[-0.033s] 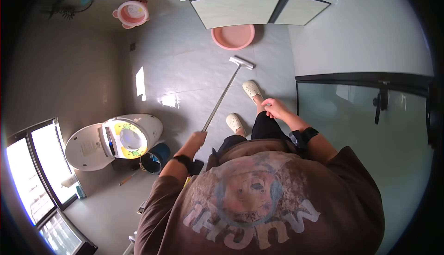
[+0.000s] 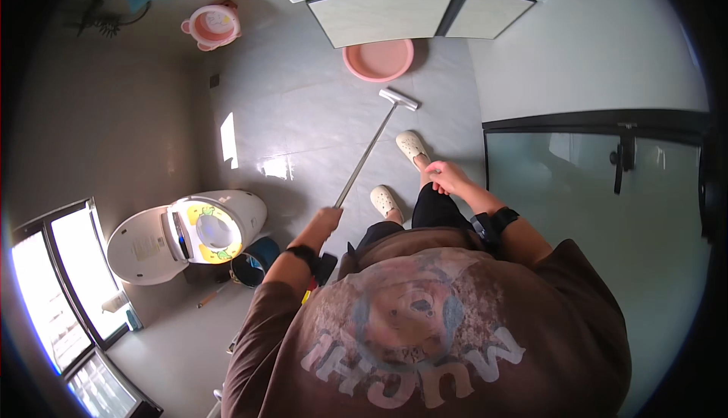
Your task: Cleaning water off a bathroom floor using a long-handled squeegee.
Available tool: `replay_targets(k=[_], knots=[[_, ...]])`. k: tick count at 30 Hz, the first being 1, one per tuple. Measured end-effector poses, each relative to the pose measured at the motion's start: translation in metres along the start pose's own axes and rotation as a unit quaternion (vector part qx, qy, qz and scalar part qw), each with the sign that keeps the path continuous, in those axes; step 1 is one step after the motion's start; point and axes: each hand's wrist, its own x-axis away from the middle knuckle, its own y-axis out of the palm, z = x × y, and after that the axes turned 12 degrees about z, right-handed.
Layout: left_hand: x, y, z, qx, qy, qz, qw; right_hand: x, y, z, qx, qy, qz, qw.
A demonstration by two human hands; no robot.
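My left hand point(image 2: 326, 221) is closed round the handle of a long-handled mop point(image 2: 368, 156) with a thin metal pole. Its pale, narrow mop head point(image 2: 398, 99) lies on the grey tiles, just in front of a pink basin point(image 2: 379, 61). Held over my right leg, my right hand point(image 2: 447, 177) has curled fingers and does not touch the mop. Whatever those fingers may hold is too small to make out.
A white vanity cabinet point(image 2: 387, 16) overhangs the pink basin. To the left stand a toilet point(image 2: 250, 213) with a yellow-green seat, a dark bin point(image 2: 265, 255) and a smaller pink basin point(image 2: 199, 31). A frosted glass door point(image 2: 561, 183) borders the right.
My left hand has pushed slightly forward and to the right, and the mop head has slid a little with it. My right hand has hardly moved.
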Motion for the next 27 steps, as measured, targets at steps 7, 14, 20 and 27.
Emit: replay_targets(k=[7, 14, 20, 27], knots=[[-0.046, -0.033, 0.152, 0.223, 0.075, -0.1, 0.967, 0.031, 0.049, -0.02, -0.263, 0.164, -0.045, 0.95], [-0.009, -0.05, 0.217, 0.309, 0.18, -0.159, 0.92, 0.016, 0.042, 0.048, -0.545, 0.241, -0.004, 0.803], [-0.038, -0.04, 0.141, 0.299, 0.135, 0.11, 0.938, 0.047, 0.007, 0.101, -0.46, 0.232, 0.176, 0.839], [-0.016, -0.023, 0.067, 0.308, -0.017, 0.165, 0.937, 0.06, -0.039, 0.1, -0.259, 0.193, 0.228, 0.918]])
